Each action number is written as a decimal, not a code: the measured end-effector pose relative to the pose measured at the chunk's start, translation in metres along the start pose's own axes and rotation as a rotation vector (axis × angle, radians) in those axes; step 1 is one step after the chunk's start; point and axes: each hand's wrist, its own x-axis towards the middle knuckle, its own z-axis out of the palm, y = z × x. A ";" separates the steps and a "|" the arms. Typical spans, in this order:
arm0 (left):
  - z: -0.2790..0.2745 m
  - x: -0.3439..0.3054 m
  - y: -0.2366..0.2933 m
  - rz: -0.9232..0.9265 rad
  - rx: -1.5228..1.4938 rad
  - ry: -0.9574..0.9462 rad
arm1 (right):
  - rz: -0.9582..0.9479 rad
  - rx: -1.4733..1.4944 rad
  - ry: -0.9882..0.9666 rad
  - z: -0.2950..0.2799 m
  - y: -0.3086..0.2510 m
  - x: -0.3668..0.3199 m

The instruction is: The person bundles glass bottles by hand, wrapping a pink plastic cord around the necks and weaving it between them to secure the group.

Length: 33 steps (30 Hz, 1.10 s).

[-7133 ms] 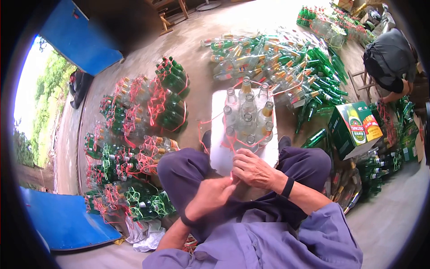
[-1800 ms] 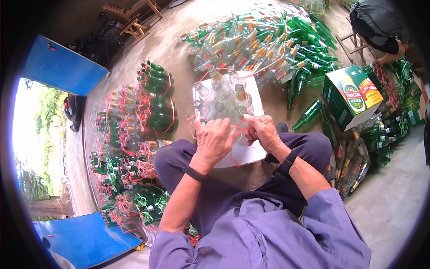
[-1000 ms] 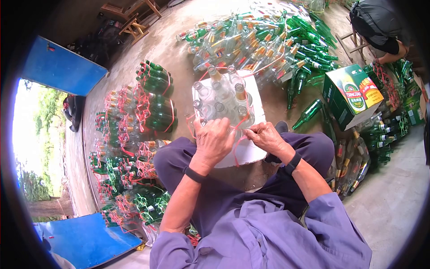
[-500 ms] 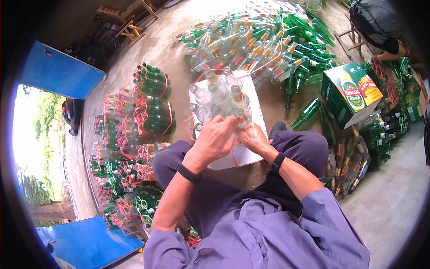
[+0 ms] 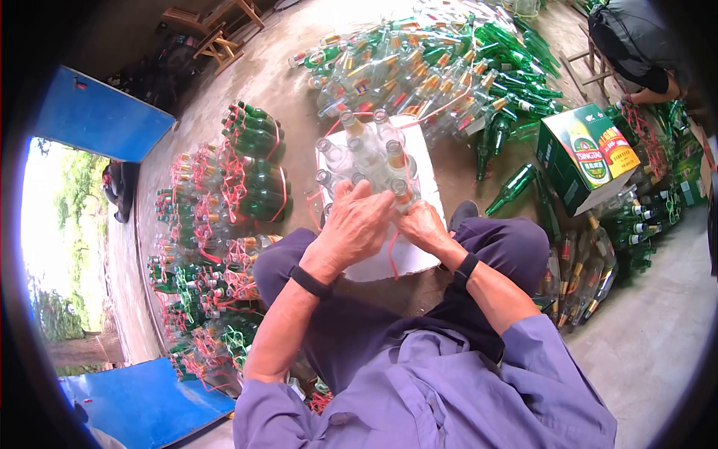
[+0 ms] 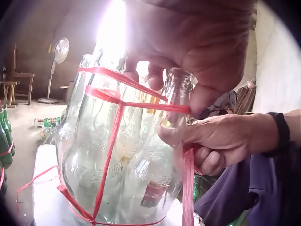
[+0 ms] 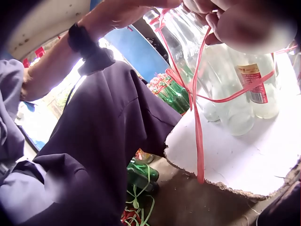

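A bundle of clear glass bottles [image 5: 364,153] stands upright on a white board [image 5: 426,172], bound with red plastic strapping [image 6: 113,136]. My left hand [image 5: 351,228] reaches over the near bottle necks, its fingers curled at the strapping there and partly hidden behind glass in the left wrist view. Close beside it, my right hand [image 5: 425,228] pinches the strapping against the nearest neck; the thumb lies along the bottle [image 6: 155,174]. A loose strap end [image 7: 199,150] hangs below the hands over the board's near edge.
Tied bundles of green bottles [image 5: 258,165] stand on the left. A large heap of loose bottles [image 5: 404,67] lies beyond the board. To the right are a green beer carton [image 5: 587,161], a single green bottle [image 5: 512,189] and another person [image 5: 636,45] beside a wooden stool.
My hands have moved from below the bottles up to the near necks. They were spread slightly with the strap between them a second ago; now they are together, the left shifting slightly.
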 end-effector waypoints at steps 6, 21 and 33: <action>-0.005 0.004 0.005 0.025 0.056 0.055 | -0.167 -0.030 0.055 0.000 0.004 -0.004; -0.014 0.010 0.004 0.014 0.142 0.072 | -0.539 -0.046 0.258 0.004 -0.005 -0.019; -0.014 0.013 -0.001 0.014 0.088 0.060 | -0.409 -0.234 0.272 0.002 -0.008 -0.032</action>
